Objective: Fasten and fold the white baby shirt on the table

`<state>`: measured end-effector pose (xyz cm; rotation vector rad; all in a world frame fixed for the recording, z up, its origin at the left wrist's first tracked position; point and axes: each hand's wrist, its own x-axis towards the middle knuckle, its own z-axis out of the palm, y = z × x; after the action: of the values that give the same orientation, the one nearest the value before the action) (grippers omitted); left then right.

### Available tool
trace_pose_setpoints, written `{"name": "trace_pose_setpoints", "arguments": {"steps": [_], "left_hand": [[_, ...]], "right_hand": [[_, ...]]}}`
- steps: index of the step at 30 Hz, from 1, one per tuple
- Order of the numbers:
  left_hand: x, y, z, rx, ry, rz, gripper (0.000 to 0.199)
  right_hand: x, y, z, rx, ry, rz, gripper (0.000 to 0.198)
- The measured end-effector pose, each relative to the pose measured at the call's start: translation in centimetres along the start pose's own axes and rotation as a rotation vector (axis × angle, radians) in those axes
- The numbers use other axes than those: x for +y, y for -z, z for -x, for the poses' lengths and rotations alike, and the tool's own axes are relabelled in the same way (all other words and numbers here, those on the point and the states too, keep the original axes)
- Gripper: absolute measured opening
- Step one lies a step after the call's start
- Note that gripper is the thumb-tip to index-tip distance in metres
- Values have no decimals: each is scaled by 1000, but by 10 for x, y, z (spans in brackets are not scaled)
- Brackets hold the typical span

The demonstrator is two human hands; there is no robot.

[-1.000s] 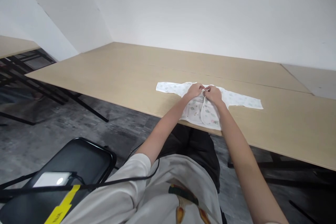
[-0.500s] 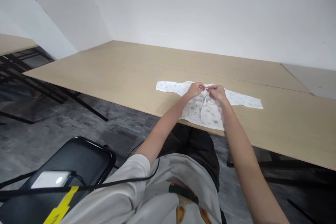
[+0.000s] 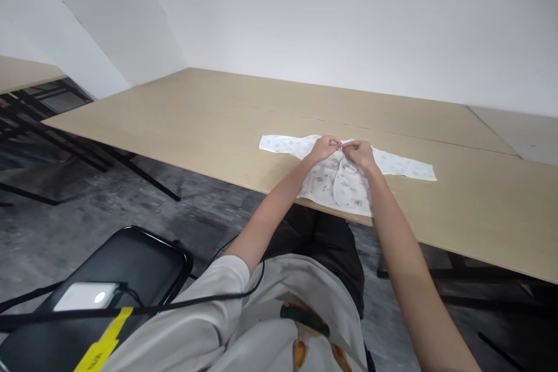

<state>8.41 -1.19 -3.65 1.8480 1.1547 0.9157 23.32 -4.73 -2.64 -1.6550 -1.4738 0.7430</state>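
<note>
The dark print on the yellow tape [image 3: 102, 344] is too small to read.

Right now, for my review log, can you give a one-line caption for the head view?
Both hands, left hand and right hand, pinch the neckline of a white printed baby shirt spread on a wooden table.

Over the last second the right hand [image 3: 360, 154] shifts a little to the right and slightly away from the body, so it now sits a touch farther up the baby shirt [image 3: 344, 177], near its neckline. The left hand [image 3: 323, 148] rises only a hair. The shirt's lower hem on the right lies slightly farther over the tabletop [image 3: 196, 116] edge than a second ago.
</note>
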Motion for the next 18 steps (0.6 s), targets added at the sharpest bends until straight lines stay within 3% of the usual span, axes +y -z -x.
{"name": "trace_pose_setpoints", "arguments": {"steps": [3,7,18], "left_hand": [[0,0,2,1,-12,14,27],[1,0,3,2,-39,1,23],[11,2,10,55,-82,-159,21]], "right_hand": [[-2,-4,2,115,93,68,17],[-4,-7,5,126,133,84,15],[4,-9,-2,131,-12,-77,21]]}}
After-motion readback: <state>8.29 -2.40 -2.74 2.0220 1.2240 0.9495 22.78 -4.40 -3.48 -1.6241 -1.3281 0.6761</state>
